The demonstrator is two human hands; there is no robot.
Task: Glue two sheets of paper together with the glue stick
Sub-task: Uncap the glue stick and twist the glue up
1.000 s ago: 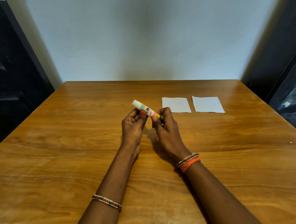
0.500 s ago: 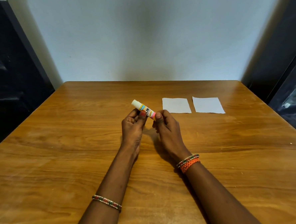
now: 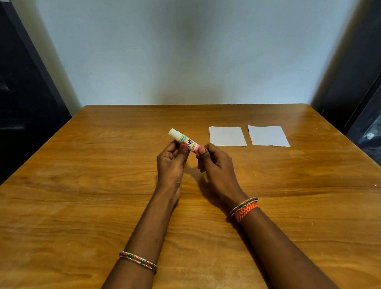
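Nearest, two forearms laid over the table [image 3: 56, 219], reaching from the near edge toward the middle. Beaded bangle [image 3: 138, 261] on the left forearm; bangles and orange braided band [image 3: 245, 208] at the right wrist. Farther in, left hand [image 3: 171, 162] curled round the glue stick [image 3: 184, 142], thumb pressed on the label, fingers behind the tube. Right hand [image 3: 213, 163] pinching the stick's pink lower end between thumb and fingertips. Stick held in the air above mid-table, tilted, white cap end pointing far-left and up, cap on. Both grips clamped on the same stick, hands just beside each other. Beyond the hands, to the right: two white sheets flat on the wood, near sheet [image 3: 226, 136] and right sheet [image 3: 268, 136], side by side with a narrow strip of table between, not overlapping. Farthest, pale wall [image 3: 190, 43]; dark surfaces at far left and far right, detail not discernible.
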